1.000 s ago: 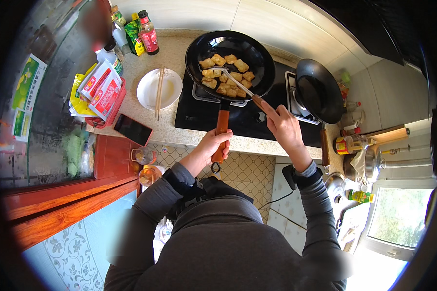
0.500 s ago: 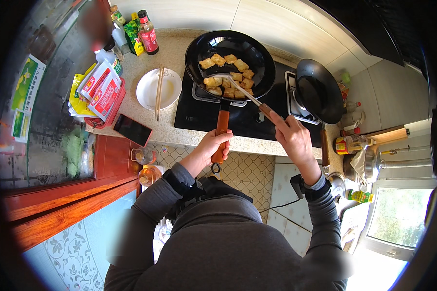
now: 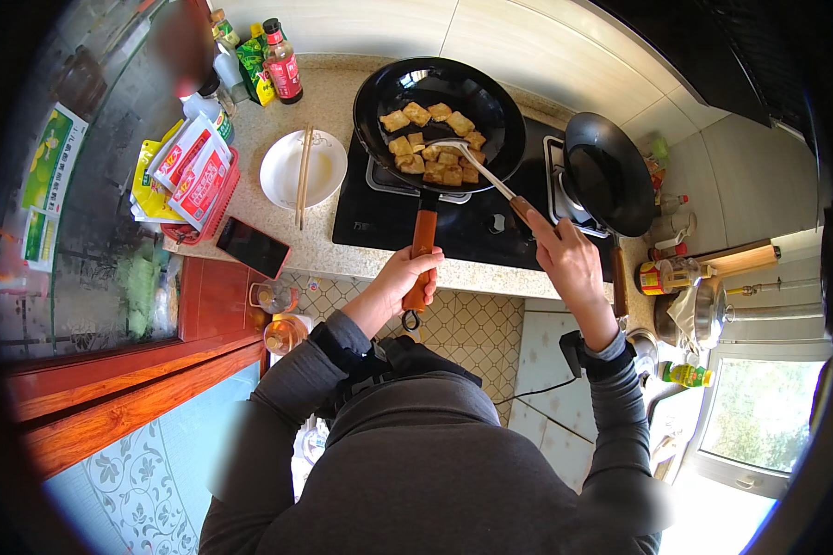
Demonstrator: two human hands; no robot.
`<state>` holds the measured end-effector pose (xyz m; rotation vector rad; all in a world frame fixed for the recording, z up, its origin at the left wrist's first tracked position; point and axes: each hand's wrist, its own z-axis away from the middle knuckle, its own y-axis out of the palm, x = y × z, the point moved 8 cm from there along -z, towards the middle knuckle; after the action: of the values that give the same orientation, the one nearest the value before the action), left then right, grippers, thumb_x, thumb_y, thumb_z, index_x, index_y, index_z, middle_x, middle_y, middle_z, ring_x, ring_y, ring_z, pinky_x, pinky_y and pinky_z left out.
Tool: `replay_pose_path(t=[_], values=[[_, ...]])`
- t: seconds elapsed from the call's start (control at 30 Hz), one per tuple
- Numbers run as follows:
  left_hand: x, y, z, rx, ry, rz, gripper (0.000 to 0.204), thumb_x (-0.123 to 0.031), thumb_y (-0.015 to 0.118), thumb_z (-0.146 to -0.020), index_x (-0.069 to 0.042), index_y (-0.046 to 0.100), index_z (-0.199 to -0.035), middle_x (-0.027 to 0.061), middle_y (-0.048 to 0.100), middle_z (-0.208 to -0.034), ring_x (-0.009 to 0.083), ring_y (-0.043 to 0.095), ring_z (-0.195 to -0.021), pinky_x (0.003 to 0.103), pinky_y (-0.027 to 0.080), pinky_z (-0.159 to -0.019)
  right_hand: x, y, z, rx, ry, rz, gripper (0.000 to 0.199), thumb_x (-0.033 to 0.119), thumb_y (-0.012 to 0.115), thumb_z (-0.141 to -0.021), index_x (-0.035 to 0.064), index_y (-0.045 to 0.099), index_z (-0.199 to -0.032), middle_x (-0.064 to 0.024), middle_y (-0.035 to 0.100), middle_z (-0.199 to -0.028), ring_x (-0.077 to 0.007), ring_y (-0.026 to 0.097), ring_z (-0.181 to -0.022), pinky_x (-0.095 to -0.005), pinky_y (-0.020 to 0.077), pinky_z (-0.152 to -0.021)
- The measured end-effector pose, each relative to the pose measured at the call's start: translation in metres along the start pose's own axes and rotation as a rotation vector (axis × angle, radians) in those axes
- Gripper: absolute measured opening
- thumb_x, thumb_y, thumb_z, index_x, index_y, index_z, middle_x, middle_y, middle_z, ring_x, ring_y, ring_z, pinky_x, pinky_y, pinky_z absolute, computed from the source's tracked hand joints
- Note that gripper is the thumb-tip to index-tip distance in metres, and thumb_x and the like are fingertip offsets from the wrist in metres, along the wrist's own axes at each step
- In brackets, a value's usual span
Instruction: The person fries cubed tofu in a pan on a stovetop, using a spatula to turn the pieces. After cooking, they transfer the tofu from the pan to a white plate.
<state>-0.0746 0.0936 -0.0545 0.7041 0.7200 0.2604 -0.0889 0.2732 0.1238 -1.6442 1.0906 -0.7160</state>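
Observation:
My left hand (image 3: 408,280) is closed round the wooden handle of a black wok (image 3: 379,97), which stands on the left burner of the stove. In the wok lie several golden-brown fried pieces (image 3: 439,172), apparently tofu, some in an arc at the far side and others bunched nearer the handle. My right hand (image 3: 570,263) grips the brown handle of a metal spatula (image 3: 491,176). Its blade reaches into the wok, at the right edge of the near bunch. Part of the blade is hard to make out among the pieces.
A second dark pan (image 3: 611,176) sits on the right burner. Left of the stove are a white bowl (image 3: 282,176) with chopsticks (image 3: 304,176) across it, a phone (image 3: 254,248), a red basket (image 3: 220,211) of packets and a sauce bottle (image 3: 283,65). Jars (image 3: 668,276) line the right side.
My right hand and the spatula have moved to the right. The blade has left the near-left pieces, which now lie uncovered and slightly shifted. My left hand and the wok stay put.

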Motion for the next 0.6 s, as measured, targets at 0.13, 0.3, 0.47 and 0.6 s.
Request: replay_pose_path(t=[0.13,0.3,0.47,0.6], values=[[-0.001,0.000,0.000,-0.006,0.004,-0.002,0.025,-0.018,0.065,-0.087,-0.007,0.048,-0.104,0.0026,0.053,-0.067,0.0119,0.052,-0.047,0.029,0.044,-0.040,-0.005,-0.007,0.001,-0.002,0.000,-0.006,0.050,0.004,0.063,-0.076,0.0157,0.057,-0.124,-0.0084,0.045,-0.070,-0.0244,0.056,-0.061,-0.0354,0.0489,-0.055],[-0.001,0.000,0.001,-0.008,0.004,-0.001,0.026,-0.018,0.065,-0.087,-0.007,0.048,-0.104,0.0026,0.053,-0.068,0.0118,0.052,-0.047,0.029,0.044,-0.040,-0.019,-0.002,-0.007,-0.060,0.060,0.003,0.049,0.006,0.064,-0.076,0.0169,0.058,-0.124,-0.0083,0.047,-0.070,-0.0246,0.057,-0.062,-0.0356,0.0503,-0.055],[0.000,-0.001,0.002,-0.016,0.002,-0.016,0.025,-0.020,0.064,-0.088,-0.008,0.052,-0.107,0.0008,0.053,-0.070,0.0110,0.051,-0.049,0.027,0.042,-0.041,-0.036,0.013,-0.014,-0.087,0.154,-0.031,0.045,0.006,0.061,-0.080,0.0170,0.059,-0.124,-0.0108,0.049,-0.071,-0.0277,0.057,-0.060,-0.0381,0.0497,-0.056],[0.000,0.001,0.001,-0.011,-0.002,-0.004,0.025,-0.018,0.065,-0.087,-0.008,0.050,-0.105,0.0019,0.053,-0.068,0.0115,0.051,-0.047,0.028,0.043,-0.040,-0.039,0.028,-0.022,-0.124,0.155,-0.007,0.045,0.009,0.061,-0.080,0.0170,0.058,-0.124,-0.0112,0.049,-0.071,-0.0280,0.057,-0.060,-0.0385,0.0505,-0.056]])
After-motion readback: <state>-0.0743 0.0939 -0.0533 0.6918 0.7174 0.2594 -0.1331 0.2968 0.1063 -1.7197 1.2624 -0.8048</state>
